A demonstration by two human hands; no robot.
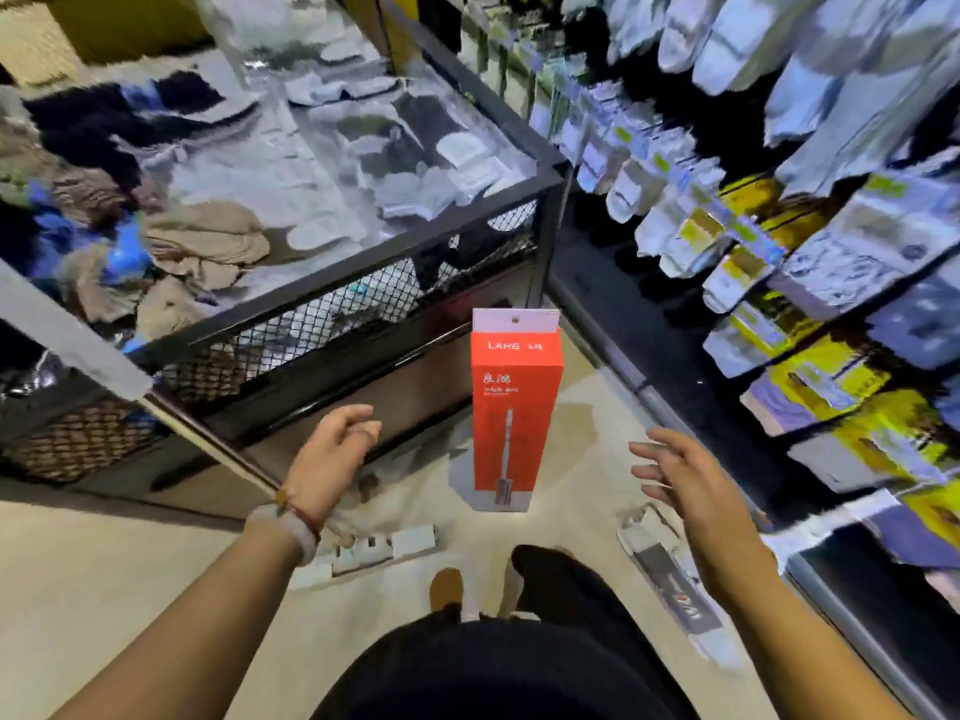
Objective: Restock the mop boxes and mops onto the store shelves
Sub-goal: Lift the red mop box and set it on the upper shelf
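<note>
Red mop box (515, 407) stands upright on floor w/ white hang tab on top, just in front of black mesh bin (332, 283), between both hands & touching neither. L hand (332, 454) & R hand (685, 475) hover either side, fingers relaxed, holding nothing. Flat white mop heads (374, 553) lie on floor near feet.

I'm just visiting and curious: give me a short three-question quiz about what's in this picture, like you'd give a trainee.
1. True or false: the red mop box stands upright on the floor.
2. Which hand grips the box? A) the left hand B) the right hand C) neither
3. Fill in: the mesh bin of socks sits to the box's ____ in the picture.

Key: 1 true. 2 C, both hands hover open, apart from the box. 3 left.
</note>
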